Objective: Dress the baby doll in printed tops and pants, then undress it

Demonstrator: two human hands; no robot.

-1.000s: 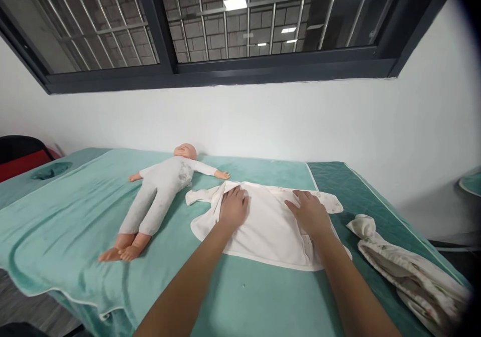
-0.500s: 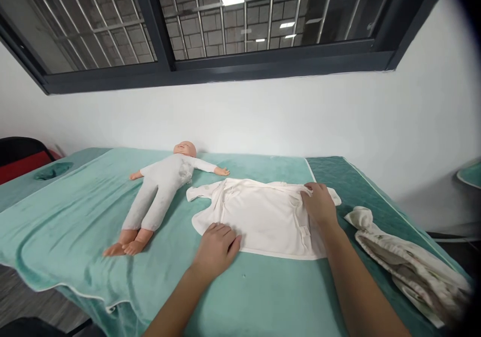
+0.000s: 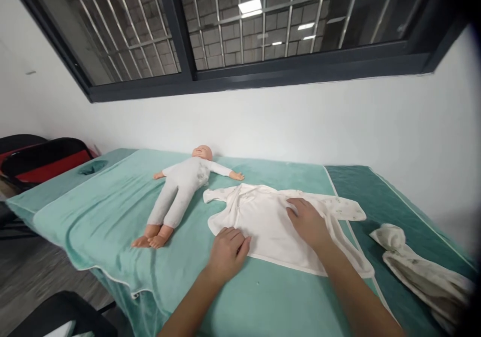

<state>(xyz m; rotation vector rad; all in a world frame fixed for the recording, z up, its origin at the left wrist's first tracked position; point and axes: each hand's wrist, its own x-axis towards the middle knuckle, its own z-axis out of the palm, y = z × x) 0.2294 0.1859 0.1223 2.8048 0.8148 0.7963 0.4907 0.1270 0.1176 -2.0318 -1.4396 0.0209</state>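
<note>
A white baby shirt (image 3: pixel 270 229) lies spread on the green cover. Its patterned right sleeve (image 3: pixel 343 207) stretches out to the right, while the left sleeve (image 3: pixel 216 194) is short and bunched. My left hand (image 3: pixel 228 254) rests on the shirt's lower left edge, fingers slightly bent and thumb apart. On the upper middle of the cloth lies my right hand (image 3: pixel 308 222), palm down, with its fingers extended and nothing visible in its grip. To the left, a baby doll (image 3: pixel 184 181) in a pale suit lies on its back, arms spread.
A crumpled patterned baby garment (image 3: pixel 424 272) lies at the right. The green cover (image 3: pixel 112 216) drapes over the table, with a darker cloth (image 3: pixel 356 181) on the right. Black and red chairs (image 3: pixel 52 164) stand at the left; a dark chair (image 3: pixel 62 314) is at lower left.
The shirt's right side has been folded out to the right, and its sleeve now lies extended. My right hand has let go of the fold. My left hand stays at the lower edge.
</note>
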